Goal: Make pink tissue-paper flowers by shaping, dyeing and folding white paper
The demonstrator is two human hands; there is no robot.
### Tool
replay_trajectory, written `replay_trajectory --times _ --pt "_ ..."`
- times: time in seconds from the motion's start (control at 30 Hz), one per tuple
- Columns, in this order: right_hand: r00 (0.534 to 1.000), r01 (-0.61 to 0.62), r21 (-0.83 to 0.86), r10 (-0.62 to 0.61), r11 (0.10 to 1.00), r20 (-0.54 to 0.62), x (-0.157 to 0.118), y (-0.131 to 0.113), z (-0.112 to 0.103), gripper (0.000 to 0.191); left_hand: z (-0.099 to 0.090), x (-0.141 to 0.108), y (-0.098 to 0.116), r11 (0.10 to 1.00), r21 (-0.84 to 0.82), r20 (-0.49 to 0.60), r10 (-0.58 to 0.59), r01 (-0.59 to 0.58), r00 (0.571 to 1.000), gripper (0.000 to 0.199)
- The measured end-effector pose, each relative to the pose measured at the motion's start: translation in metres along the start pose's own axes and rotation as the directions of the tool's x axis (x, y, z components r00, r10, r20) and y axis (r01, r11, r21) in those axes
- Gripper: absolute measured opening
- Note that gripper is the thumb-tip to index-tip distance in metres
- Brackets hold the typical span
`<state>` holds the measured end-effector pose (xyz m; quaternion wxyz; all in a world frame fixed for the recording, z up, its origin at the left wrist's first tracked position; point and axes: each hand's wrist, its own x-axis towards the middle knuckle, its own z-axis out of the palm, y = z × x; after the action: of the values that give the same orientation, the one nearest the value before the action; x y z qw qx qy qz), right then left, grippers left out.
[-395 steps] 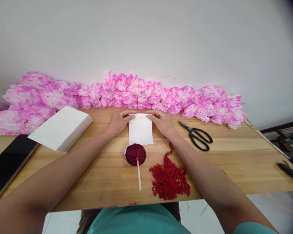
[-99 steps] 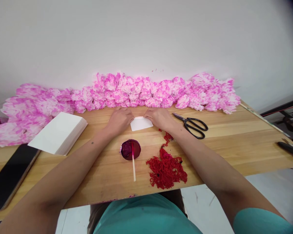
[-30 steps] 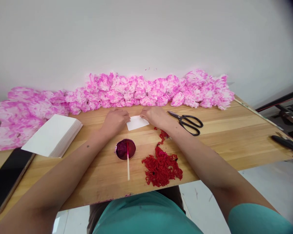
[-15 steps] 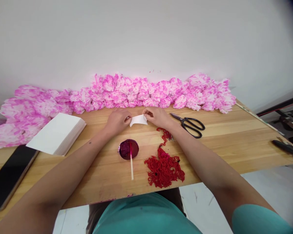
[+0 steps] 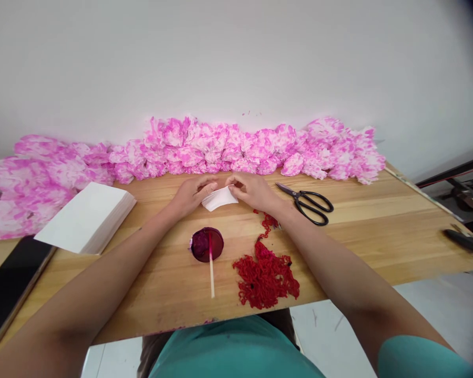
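Note:
A small folded piece of white paper point(image 5: 220, 199) is held above the wooden table point(image 5: 161, 294), between my hands. The thumb and fingers of my right hand point(image 5: 255, 191) pinch its right end. At the left end, my left hand point(image 5: 192, 194) has its fingers stretched out and slightly apart, close to the paper's upper edge. Nearer me sits a small round dish of dark magenta dye point(image 5: 200, 245), with a pale stick point(image 5: 212, 278) resting across it, its upper part stained pink. A tangle of red yarn point(image 5: 266, 278) lies beside the dish, one strand running up under my right wrist.
Pink-and-white paper flowers point(image 5: 220, 149) line the wall. A thick stack of white paper point(image 5: 86, 215) and a dark phone point(image 5: 13, 289) lie at left. Black-handled scissors point(image 5: 307, 202) are right of my right hand; a black-handled tool point(image 5: 463, 240) sits by the right edge.
My left fingers have loosened from the paper's left end and straightened. The paper has tilted, its left end dipping slightly, while my right hand keeps its pinch.

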<state>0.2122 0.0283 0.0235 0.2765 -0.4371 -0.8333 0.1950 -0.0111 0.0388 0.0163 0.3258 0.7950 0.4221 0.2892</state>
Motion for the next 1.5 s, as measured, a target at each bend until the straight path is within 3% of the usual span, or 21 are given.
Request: replay_trajectory --times 0.13,0.33,0.47,0.73,1.07,1.5 --pt "0.996 0.082 -0.1 -0.085 0.992 -0.022 -0.001 -0.007 0.001 0.021 0.005 0.0 0.001 0.999 -0.028 0.014 0.033 -0.032 0.999 0.045" --pt "0.994 0.083 -0.119 -0.091 0.989 -0.058 -0.001 -0.004 0.001 0.021 0.004 0.0 0.003 0.973 0.223 -0.012 0.069 -0.064 0.998 0.026" --pt "0.996 0.07 -0.072 -0.073 0.995 -0.052 -0.001 -0.002 0.001 0.023 0.003 0.0 0.0 0.958 0.277 -0.038 0.092 -0.078 0.995 0.025" --pt "0.986 0.164 -0.102 -0.165 0.981 -0.004 -0.002 -0.006 0.005 0.026 0.007 0.0 -0.003 0.91 0.376 0.003 0.188 -0.176 0.982 0.026" --pt "0.997 0.04 -0.044 -0.043 0.998 -0.07 0.001 0.006 0.005 0.025 0.001 0.001 -0.009 0.941 0.326 -0.096 0.132 -0.094 0.987 0.033" --pt "0.999 0.021 0.007 -0.021 1.0 -0.033 0.0 0.013 0.008 0.025 -0.003 0.0 -0.009 0.925 0.372 -0.062 0.113 -0.083 0.992 0.04"
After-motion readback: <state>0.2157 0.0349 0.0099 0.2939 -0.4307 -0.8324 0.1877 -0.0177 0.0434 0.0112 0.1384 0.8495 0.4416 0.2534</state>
